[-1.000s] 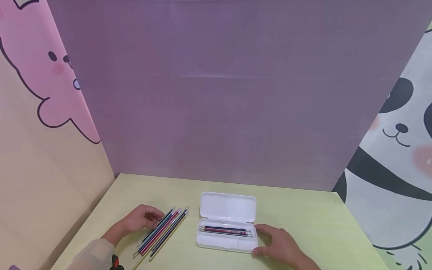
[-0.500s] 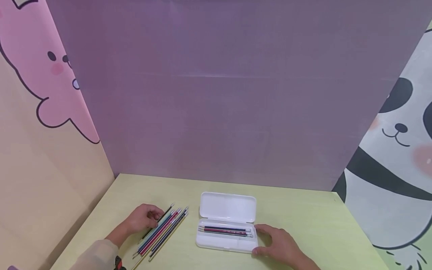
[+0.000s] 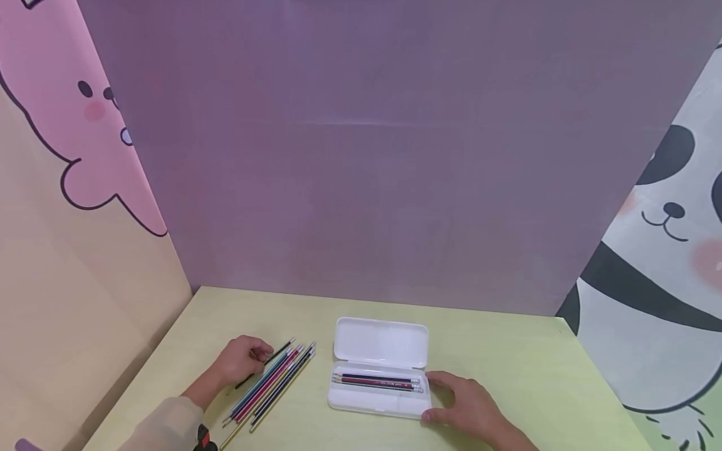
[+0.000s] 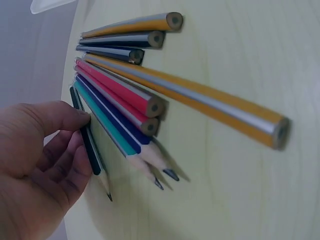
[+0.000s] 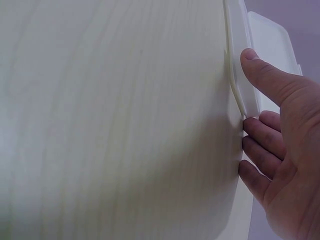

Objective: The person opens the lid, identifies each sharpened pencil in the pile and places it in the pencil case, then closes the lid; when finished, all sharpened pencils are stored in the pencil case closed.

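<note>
My left hand (image 3: 239, 361) pinches a dark green pencil (image 4: 91, 147) between thumb and fingers, at the left side of a group of pencils. Its sharpened tip points down near the table in the left wrist view. Beside it lie red pencils (image 4: 122, 92), a teal pencil (image 4: 107, 125), a blue pencil (image 4: 120, 117) and yellow ones. My right hand (image 3: 470, 407) grips the right end of an open white pencil case (image 3: 350, 401), thumb at the near corner and fingers at the far corner. Several pencils (image 3: 378, 383) lie lengthwise inside the case.
The case's lid (image 3: 380, 341) lies back, away from me. A pale wood-grain table (image 3: 507, 363) carries everything. A purple panel (image 3: 366, 188) stands behind it, with cartoon-printed walls at left and right.
My left hand has drawn the dark green pencil away from the group, up and slightly apart from the others. The right hand and the case stay in place.
</note>
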Demonstrator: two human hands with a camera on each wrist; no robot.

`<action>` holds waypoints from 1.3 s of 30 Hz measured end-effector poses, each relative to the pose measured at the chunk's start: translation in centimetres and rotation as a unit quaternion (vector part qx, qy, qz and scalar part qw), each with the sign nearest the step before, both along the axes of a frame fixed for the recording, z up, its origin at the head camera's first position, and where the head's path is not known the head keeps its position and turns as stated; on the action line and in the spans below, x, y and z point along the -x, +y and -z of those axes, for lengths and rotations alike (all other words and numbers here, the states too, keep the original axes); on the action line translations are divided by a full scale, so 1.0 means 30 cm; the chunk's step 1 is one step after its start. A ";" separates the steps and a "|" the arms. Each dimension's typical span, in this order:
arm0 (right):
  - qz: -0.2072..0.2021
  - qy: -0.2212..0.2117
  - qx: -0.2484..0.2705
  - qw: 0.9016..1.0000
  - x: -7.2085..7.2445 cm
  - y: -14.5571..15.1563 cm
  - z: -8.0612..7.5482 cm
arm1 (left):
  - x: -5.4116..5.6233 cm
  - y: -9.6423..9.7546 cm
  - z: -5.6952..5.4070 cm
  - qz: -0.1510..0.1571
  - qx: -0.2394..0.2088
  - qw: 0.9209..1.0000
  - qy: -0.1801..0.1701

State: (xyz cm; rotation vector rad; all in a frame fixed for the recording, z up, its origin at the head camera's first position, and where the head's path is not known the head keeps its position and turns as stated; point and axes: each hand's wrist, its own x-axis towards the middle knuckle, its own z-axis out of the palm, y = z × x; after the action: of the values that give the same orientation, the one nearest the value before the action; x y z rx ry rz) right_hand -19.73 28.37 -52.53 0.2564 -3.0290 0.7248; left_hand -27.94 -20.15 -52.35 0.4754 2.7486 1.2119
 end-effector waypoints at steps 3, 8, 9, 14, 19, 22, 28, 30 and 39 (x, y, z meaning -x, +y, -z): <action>-0.004 0.005 -0.001 1.000 0.002 0.002 -0.003 | 0.003 0.004 -0.007 -0.017 0.009 1.000 0.003; -0.005 0.006 0.000 1.000 -0.003 0.002 -0.012 | 0.000 0.004 -0.037 -0.018 0.005 1.000 0.002; -0.005 0.005 0.000 1.000 -0.004 0.002 -0.014 | -0.002 0.005 -0.044 -0.012 0.003 1.000 0.002; -0.004 -0.003 0.000 1.000 -0.009 0.006 -0.016 | 0.000 0.027 -0.078 0.043 -0.026 0.999 0.002; -0.005 0.000 -0.004 1.000 -0.005 0.010 -0.010 | 0.014 0.103 -0.108 0.079 -0.037 0.996 0.007; -0.002 -0.003 -0.003 1.000 -0.003 0.010 -0.008 | 0.021 0.167 -0.128 0.104 -0.035 0.994 0.015; -0.004 -0.001 -0.007 1.000 0.002 0.008 -0.009 | 0.038 0.313 -0.161 0.139 -0.042 0.989 0.007; -0.008 0.001 -0.006 1.000 0.004 0.008 -0.009 | 0.044 0.362 -0.164 0.142 -0.043 0.989 -0.003; -0.015 0.006 0.003 1.000 -0.004 0.001 -0.022 | 0.041 0.542 -0.138 0.165 -0.056 0.984 -0.032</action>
State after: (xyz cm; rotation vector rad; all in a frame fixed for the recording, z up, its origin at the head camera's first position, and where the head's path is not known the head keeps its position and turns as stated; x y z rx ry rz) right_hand -19.61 28.39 -51.87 0.3059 -3.0179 0.7332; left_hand -29.17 -3.88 -48.21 0.8478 2.4293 1.2708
